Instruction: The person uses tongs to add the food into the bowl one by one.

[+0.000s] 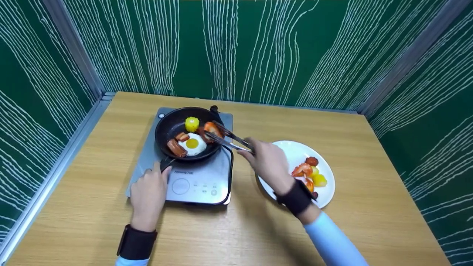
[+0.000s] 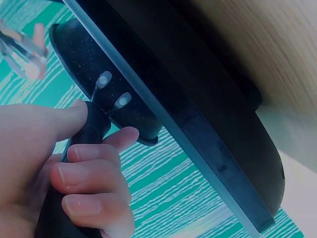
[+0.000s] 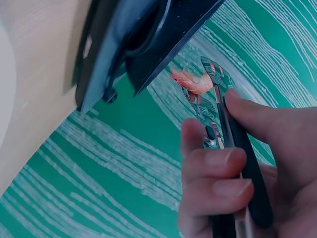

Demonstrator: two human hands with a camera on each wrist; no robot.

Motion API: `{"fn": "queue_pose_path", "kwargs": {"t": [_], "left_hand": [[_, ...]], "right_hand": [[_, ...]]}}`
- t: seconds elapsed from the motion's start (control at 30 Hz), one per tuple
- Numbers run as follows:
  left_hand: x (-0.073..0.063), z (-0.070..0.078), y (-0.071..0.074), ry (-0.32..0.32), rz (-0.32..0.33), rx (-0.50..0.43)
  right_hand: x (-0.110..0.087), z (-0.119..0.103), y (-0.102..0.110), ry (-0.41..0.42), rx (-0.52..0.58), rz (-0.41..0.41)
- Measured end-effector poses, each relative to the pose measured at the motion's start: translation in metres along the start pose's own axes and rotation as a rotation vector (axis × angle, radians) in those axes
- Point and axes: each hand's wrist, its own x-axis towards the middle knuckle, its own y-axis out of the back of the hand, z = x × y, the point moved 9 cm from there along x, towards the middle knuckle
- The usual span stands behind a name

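Left hand (image 1: 148, 190) curled firmly round black handle (image 1: 166, 163) of frying pan (image 1: 168, 127); right hand (image 1: 269, 162) wrapped about tongs (image 3: 240, 136), tips pinching shrimp (image 3: 190, 82) at pan's right side. Fried egg (image 1: 192, 144), sausage (image 1: 176, 148) nearer in pan. Induction cooktop (image 1: 218, 177) beneath; white plate (image 1: 290, 149) right.

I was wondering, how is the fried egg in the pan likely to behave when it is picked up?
The fried egg would probably be awkward to grip, as it lies flat in the pan. It may flop at the edges, since it looks broad and thin. Lifting it might nudge the sausage, which sits right beside it.
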Motion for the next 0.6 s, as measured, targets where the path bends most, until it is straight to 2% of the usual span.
{"fn": "queue_pose_path", "kwargs": {"t": [0.17,0.3,0.6], "left_hand": [[-0.001,0.001,0.001,-0.010,0.026,0.010],[-0.001,0.000,0.000,-0.008,0.018,0.005],[0.001,-0.001,-0.002,0.002,0.004,0.003]], "right_hand": [[0.020,-0.020,-0.022,0.009,-0.017,-0.061],[0.031,-0.032,-0.037,0.012,-0.031,-0.112],[0.042,-0.036,-0.058,-0.009,-0.066,-0.173]]}}
